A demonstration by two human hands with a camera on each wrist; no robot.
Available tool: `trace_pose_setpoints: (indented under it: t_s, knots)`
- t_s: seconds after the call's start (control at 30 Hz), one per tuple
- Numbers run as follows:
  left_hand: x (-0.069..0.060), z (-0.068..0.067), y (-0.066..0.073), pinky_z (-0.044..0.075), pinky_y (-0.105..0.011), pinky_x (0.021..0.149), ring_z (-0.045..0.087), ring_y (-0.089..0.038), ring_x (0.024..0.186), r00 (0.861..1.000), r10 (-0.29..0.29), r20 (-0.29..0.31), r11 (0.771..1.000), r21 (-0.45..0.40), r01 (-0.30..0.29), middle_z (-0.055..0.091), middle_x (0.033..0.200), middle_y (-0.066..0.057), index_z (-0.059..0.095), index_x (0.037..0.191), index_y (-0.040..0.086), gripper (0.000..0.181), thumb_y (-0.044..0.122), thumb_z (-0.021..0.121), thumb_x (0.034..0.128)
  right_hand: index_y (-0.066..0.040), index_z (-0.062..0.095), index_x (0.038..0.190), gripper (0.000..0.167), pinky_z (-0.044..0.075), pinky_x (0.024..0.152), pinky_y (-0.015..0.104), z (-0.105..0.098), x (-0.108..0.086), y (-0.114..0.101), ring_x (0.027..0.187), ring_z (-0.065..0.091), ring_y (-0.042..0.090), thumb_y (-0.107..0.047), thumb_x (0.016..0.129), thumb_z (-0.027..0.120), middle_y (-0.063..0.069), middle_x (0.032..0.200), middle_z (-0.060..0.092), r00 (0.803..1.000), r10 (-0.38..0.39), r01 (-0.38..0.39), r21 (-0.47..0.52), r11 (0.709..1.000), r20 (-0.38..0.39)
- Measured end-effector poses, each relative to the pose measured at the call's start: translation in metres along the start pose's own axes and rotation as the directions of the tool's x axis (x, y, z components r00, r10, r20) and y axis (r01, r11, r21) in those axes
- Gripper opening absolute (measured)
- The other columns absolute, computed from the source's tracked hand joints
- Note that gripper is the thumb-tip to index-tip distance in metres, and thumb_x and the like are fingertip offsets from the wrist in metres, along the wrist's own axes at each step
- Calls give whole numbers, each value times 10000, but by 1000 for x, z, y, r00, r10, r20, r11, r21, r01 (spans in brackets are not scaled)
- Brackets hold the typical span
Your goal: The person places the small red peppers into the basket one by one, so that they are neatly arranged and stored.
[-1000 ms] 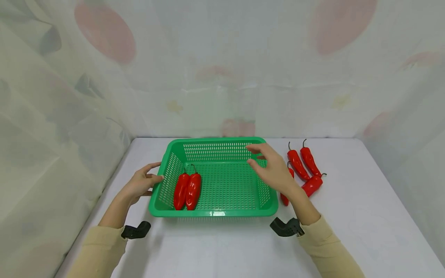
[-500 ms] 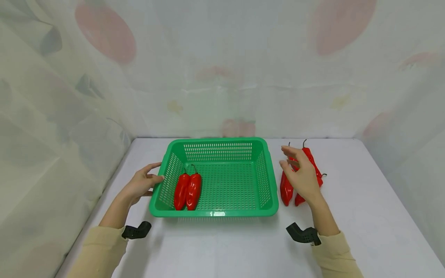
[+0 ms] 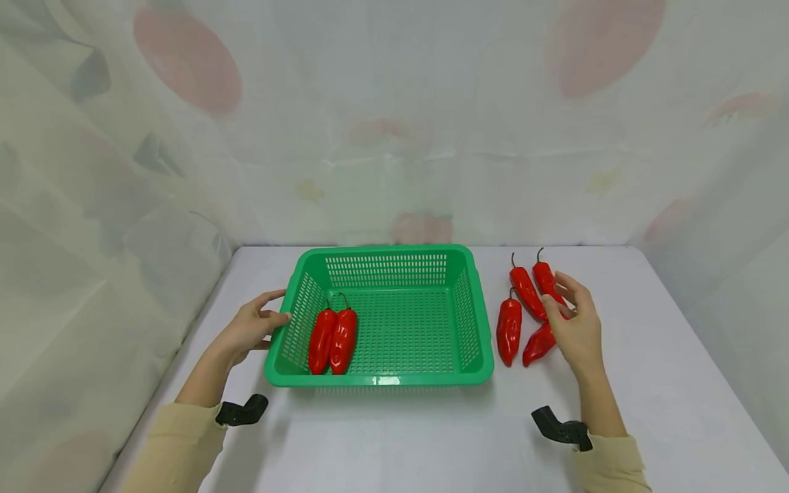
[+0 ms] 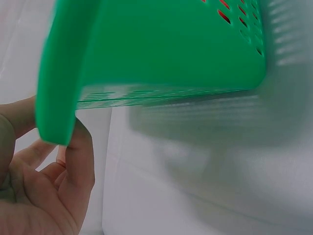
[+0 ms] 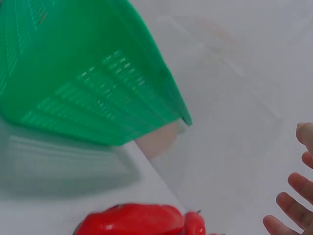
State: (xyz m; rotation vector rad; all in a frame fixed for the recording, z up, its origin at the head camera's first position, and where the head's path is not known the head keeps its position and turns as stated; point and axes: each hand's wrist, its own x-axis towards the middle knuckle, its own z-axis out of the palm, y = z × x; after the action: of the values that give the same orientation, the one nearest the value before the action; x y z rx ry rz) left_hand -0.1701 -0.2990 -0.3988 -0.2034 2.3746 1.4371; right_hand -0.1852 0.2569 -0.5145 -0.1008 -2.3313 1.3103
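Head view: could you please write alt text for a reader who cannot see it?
A person's left grip holds the left side of a green plastic basket containing two red chili peppers. Right of it, four more peppers lie on a white table, the right grip partly covering two.

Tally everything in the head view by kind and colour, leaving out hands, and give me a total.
Green basket: 1
Red peppers: 6 (2 in the basket, 4 on the table)
Total: 7
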Motion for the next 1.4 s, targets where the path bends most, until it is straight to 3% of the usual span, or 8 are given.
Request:
trace_pose_setpoints:
  t_s: [0.07,0.2,0.47,0.6,0.77,0.87,1.27,1.4]
  knots:
    - [0,0,0,542,-437,742,630,-219,841,1000,-1,0,1000,-2,1,536,1126,-223,177,1478,183,666,212,549,927,-404,366,1366,543,479,834,156,-1,-1,13,1179,480,106,-421,871,588,-154,1357,426,999,41,-43,-65,997,-30]
    - [0,0,0,543,-433,738,629,-218,838,1000,-1,0,1000,-1,1,540,1119,-218,179,1478,180,665,208,550,926,-442,338,1363,522,493,879,284,-5,-6,25,1180,472,91,-458,884,545,-202,1355,409,992,118,-122,-96,988,-54]
    - [-1,0,-1,546,-421,729,629,-217,835,1000,-4,-3,1000,0,4,538,1115,-218,182,1478,182,662,200,547,926,-415,324,1381,554,486,872,407,-11,-20,24,1205,459,166,-540,870,499,-103,1372,421,960,277,-280,-93,956,-43]
    - [-1,0,-1,547,-420,727,631,-218,835,1000,-4,-2,1000,-3,4,541,1110,-217,182,1478,183,668,204,553,924,-316,305,1422,609,484,874,435,-16,-26,12,1217,448,246,-532,881,482,12,1406,402,937,350,-348,-132,928,-8]
    - [-1,-1,-2,546,-426,729,632,-218,831,1000,-5,0,1000,-5,5,545,1101,-212,180,1478,184,668,205,552,923,-124,269,1444,661,410,945,527,-25,-33,-27,1230,409,374,-441,907,492,182,1413,358,904,425,-417,-117,901,55]
    - [-1,-1,-2,543,-432,735,630,-216,831,1000,-6,-1,1000,-2,6,545,1102,-212,180,1478,185,667,204,551,924,-80,233,1448,678,379,969,548,-29,-37,-43,1236,393,408,-406,913,493,231,1412,334,879,468,-458,-106,882,94]
    - [-1,1,2,537,-429,749,617,-215,834,1000,-10,-10,1000,19,10,556,1099,-203,179,1479,186,664,218,546,927,-26,131,1463,817,386,942,575,-25,-35,-43,1191,381,438,-511,896,463,298,1376,320,809,571,-541,-203,816,142]
    - [-1,0,2,533,-443,762,616,-218,837,1000,-10,-7,1000,17,10,553,1106,-208,179,1479,188,665,220,548,926,9,145,1450,804,353,958,597,-22,-34,-45,1217,339,454,-487,902,461,306,1354,332,802,577,-537,-240,809,153]
